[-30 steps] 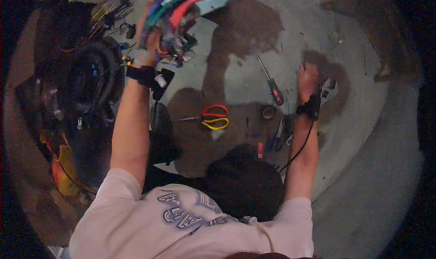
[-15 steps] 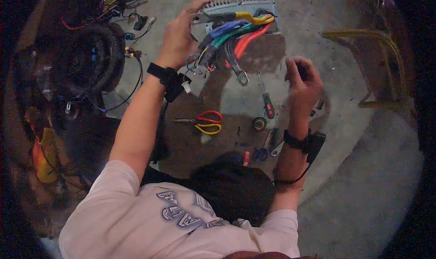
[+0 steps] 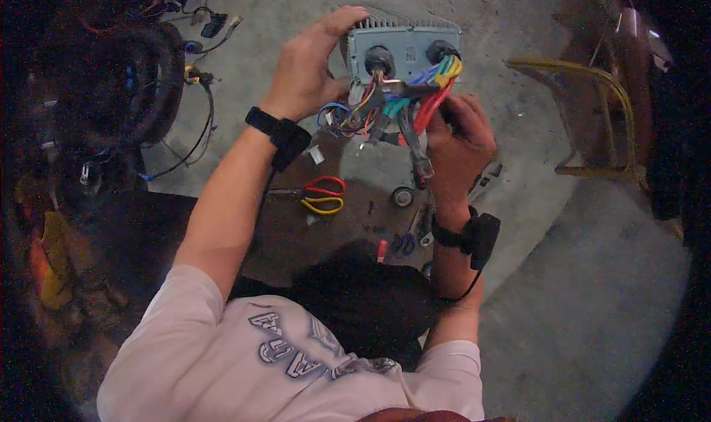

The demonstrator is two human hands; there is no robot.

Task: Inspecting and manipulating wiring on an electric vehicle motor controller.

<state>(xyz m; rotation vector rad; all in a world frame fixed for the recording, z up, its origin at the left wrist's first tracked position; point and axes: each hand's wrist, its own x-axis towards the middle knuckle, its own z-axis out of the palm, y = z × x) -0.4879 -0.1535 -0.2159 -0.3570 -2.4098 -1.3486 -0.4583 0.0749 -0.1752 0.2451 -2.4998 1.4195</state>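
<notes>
My left hand [image 3: 304, 78] is closed on the left end of a finned metal controller box [image 3: 404, 41], its flat face with two cable outlets toward me. A thick bundle of red, yellow, green, blue and black cables [image 3: 437, 89] hangs from that face, along with thinner wires and connectors [image 3: 341, 118] on the left. My right hand [image 3: 459, 133] is at the thick cables, with curled fingers partly behind them; exactly what they grip is hidden. Red-and-yellow-handled scissors [image 3: 323, 195] lie on the floor below, near a small round roll [image 3: 402, 197] and loose tools [image 3: 422, 226].
A black tyre or wheel [image 3: 148, 81] with wiring fills the left side, connectors [image 3: 196, 74] beside it. A yellow object [image 3: 55, 270] sits lower left. A yellow tubular frame [image 3: 563, 67] stands at the right, by a dark object at the edge.
The box has moved right and tilted, showing its cable face, with my left hand still on it. My right hand has risen from the floor to the cables beneath the box.
</notes>
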